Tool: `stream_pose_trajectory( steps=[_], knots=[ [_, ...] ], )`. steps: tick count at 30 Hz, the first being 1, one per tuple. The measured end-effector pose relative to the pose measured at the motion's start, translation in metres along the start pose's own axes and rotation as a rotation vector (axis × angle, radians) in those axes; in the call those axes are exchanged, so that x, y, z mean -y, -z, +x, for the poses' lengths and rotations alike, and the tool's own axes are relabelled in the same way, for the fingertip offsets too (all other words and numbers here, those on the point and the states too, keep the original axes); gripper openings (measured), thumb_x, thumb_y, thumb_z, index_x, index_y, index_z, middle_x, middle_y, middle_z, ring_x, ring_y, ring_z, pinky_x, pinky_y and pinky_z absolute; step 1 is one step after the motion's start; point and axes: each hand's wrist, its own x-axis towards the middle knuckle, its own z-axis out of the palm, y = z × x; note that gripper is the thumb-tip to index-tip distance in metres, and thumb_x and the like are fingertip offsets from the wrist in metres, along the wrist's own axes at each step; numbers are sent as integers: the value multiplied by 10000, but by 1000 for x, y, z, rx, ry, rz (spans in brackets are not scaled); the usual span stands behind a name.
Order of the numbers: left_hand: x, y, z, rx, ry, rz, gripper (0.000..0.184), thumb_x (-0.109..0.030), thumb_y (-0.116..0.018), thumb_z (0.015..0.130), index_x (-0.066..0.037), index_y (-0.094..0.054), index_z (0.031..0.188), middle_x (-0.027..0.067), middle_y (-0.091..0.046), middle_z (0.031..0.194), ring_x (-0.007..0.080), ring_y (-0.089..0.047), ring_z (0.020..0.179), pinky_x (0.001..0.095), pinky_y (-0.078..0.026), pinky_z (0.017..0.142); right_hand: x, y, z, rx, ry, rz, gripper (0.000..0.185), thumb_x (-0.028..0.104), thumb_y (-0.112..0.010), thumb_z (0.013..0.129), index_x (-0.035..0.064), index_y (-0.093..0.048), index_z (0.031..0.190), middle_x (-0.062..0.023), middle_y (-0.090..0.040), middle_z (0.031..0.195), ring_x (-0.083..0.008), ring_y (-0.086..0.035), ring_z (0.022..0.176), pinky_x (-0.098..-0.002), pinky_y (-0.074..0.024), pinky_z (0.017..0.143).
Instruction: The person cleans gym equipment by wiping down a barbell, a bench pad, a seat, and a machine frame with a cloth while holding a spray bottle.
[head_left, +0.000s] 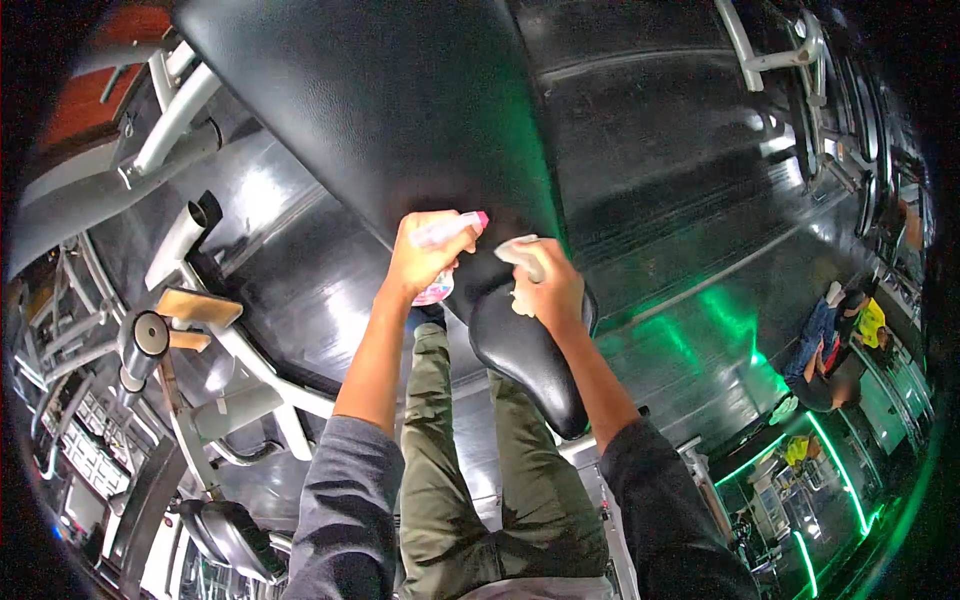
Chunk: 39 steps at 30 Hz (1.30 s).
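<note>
My left hand [428, 250] is wrapped round a spray bottle [436, 290] with a pink nozzle tip, its label partly hidden by my fingers. The nozzle points to the right, over the black padded bench [400, 110]. Beside it, my right hand [553, 285] grips a crumpled white cloth [522, 256], which sticks out above and below the fingers. Under my right hand lies a smaller black padded seat [530, 350]. Both hands are held in front of my legs, a short way apart.
White metal machine frames [240, 350] with a tan pad [200, 306] stand on the left. More gym equipment [815, 100] lines the upper right. Another person [835, 350] is at the far right, near green light strips [840, 470]. Dark flooring [680, 200] surrounds the bench.
</note>
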Motion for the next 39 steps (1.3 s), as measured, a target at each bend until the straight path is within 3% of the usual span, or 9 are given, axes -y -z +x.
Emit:
stream_pose_trajectory(
  steps=[5, 8, 14, 17, 26, 30, 33, 36, 39],
  knots=[
    [-1, -3, 2, -48, 46, 12, 154, -184, -700, 856, -47, -729, 792, 15, -684, 686, 61, -563, 504, 222, -446, 461, 4, -4, 38, -299, -106, 72, 285, 84, -711, 781, 129, -660, 1058, -103, -664, 1013, -331, -665, 961, -418, -532, 807],
    [0, -3, 2, -44, 71, 43, 191, -216, -695, 873, -31, -719, 833, 35, -694, 714, 77, -576, 510, 235, -470, 488, 34, -4, 71, -405, 31, 197, 333, 6, -704, 770, 83, -656, 1091, -128, -650, 1053, -337, -659, 987, -408, -528, 830],
    [-1, 1, 4, 10, 113, 83, 206, -222, -683, 883, -17, -710, 877, 71, -720, 767, 98, -605, 539, 256, -510, 544, 1, -9, 21, -258, -59, 144, 342, 102, -724, 776, 139, -664, 1111, -117, -645, 1091, -350, -659, 1007, -421, -532, 837],
    [-5, -1, 4, 2, 135, 83, 212, -217, -675, 889, -11, -702, 846, 81, -726, 781, 109, -620, 559, 267, -519, 559, -26, -2, 18, -303, -363, 135, 268, 94, -675, 822, 96, -645, 1088, -150, -669, 1068, -380, -653, 1007, -416, -519, 850],
    [3, -1, 5, -53, 131, 111, 254, -212, -684, 919, 32, -726, 977, 115, -734, 801, 122, -631, 561, 258, -515, 535, 14, 12, 95, -368, -95, 437, 315, 114, -658, 891, 85, -653, 1204, -160, -644, 1183, -357, -642, 1087, -402, -513, 919],
    [0, -2, 4, -76, 151, 106, 232, -187, -670, 928, 38, -721, 952, 128, -731, 803, 135, -631, 550, 262, -517, 527, -26, -5, 46, -365, -392, 291, 329, 203, -656, 898, 75, -658, 1201, -146, -663, 1173, -356, -649, 1081, -406, -515, 915],
    [5, -1, 4, -97, 145, 88, 194, -165, -700, 917, 24, -731, 883, 90, -732, 780, 92, -605, 547, 243, -495, 512, -65, -12, 32, -252, -602, 226, 362, 320, -615, 925, 81, -674, 1190, -141, -675, 1176, -360, -653, 1056, -427, -515, 906],
    [-3, -6, 5, -110, 160, 139, 294, -253, -694, 929, 38, -725, 896, 128, -730, 796, 137, -624, 518, 266, -513, 515, -59, 4, 71, -100, -588, 287, 377, 362, -596, 930, 99, -677, 1188, -145, -677, 1166, -359, -653, 1053, -429, -515, 900],
    [-3, -4, 4, -114, 178, 157, 294, -251, -698, 924, 39, -728, 887, 131, -731, 801, 143, -628, 514, 262, -515, 523, -35, 14, 115, -98, -364, 458, 377, 371, -596, 931, 104, -675, 1184, -158, -684, 1132, -360, -664, 1027, -423, -517, 898]
  ],
)
